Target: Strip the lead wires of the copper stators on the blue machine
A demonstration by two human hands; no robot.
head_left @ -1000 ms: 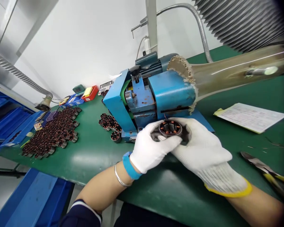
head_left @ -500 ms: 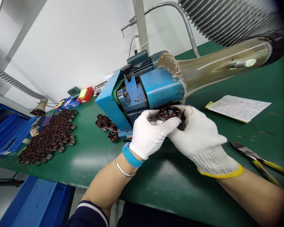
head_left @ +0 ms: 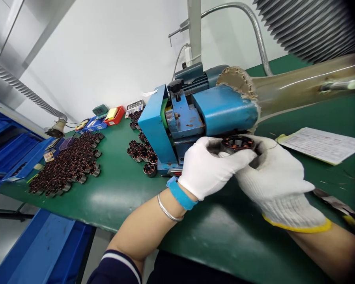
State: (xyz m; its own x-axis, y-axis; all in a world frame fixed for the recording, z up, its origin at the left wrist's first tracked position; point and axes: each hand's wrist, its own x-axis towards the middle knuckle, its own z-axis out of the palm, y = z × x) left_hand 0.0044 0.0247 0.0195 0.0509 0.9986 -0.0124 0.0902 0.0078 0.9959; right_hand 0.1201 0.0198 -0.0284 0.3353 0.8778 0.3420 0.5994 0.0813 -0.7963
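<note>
A motor stator [head_left: 237, 142], a round black ring with copper windings inside, is gripped between my two gloved hands with its open face up. My left hand [head_left: 214, 165], in a white glove, closes on its left and near side, thumb along the front. From the right, my right hand [head_left: 279, 173], in a white knit glove with a yellow cuff, wraps round the other side; its fingertips are partly hidden. A thin wire stands out near the right fingers. Directly behind the hands is a blue belt grinding machine [head_left: 225, 110].
Several stators [head_left: 139, 152] stand left of the machine, with a large mass of them [head_left: 68, 165] farther left. A translucent suction pipe [head_left: 296, 90] joins the machine. Paper sheets [head_left: 325, 144] and cutting pliers [head_left: 340, 203] lie at right. Blue bins [head_left: 14, 150] line the left edge.
The view has turned slightly left, so the machine and hands appear farther right. Both hands keep hold of the stator in nearly the same pose.
</note>
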